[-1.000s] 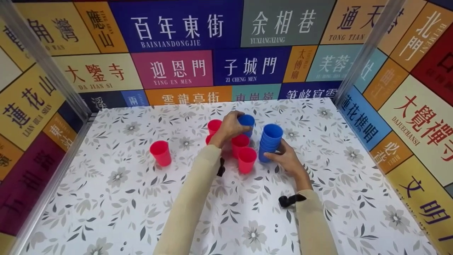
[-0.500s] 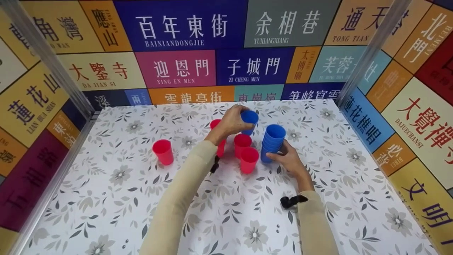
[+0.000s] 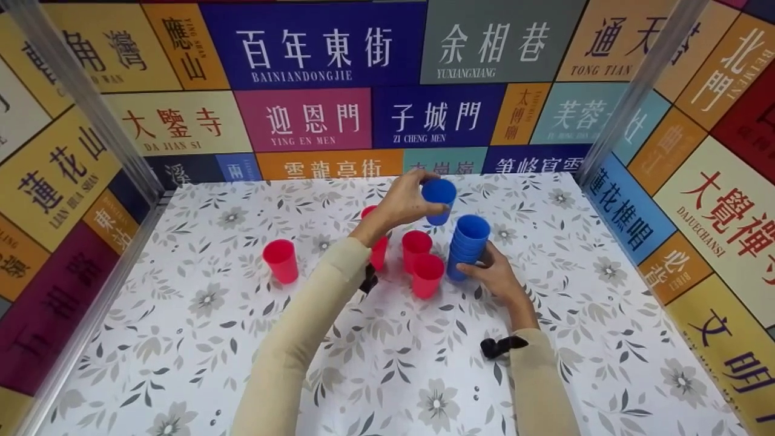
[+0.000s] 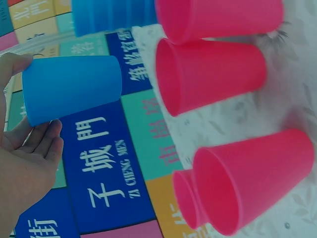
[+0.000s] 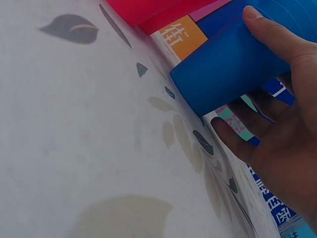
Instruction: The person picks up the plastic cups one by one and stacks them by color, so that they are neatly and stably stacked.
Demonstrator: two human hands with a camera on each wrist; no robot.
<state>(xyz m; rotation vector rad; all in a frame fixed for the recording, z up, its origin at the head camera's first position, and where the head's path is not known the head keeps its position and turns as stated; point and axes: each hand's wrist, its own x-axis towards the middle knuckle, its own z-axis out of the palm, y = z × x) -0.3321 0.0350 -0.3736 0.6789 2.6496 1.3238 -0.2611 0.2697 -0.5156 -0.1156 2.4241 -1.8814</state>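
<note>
My left hand (image 3: 404, 201) pinches a single blue plastic cup (image 3: 438, 201) near its rim. In the left wrist view that blue cup (image 4: 74, 89) is off the table, mouth toward the palm. Nearer and to the right, my right hand (image 3: 497, 274) grips a stack of nested blue cups (image 3: 465, 251) low on its side. The right wrist view shows the stack's bottom cup (image 5: 223, 69) at the tabletop, thumb on one side and fingers on the other. Left of the stack stand two red cups, a back one (image 3: 416, 245) and a front one (image 3: 427, 277).
Another red cup (image 3: 280, 261) stands apart on the left. Further red cups (image 3: 379, 251) are partly hidden behind the left forearm. The flower-patterned tabletop (image 3: 181, 339) meets walls printed with place names (image 3: 315, 115) at the back and sides.
The left hand has lifted the single blue cup from behind the red cups and moved it up and right, toward the blue stack. The right hand stays on the stack.
</note>
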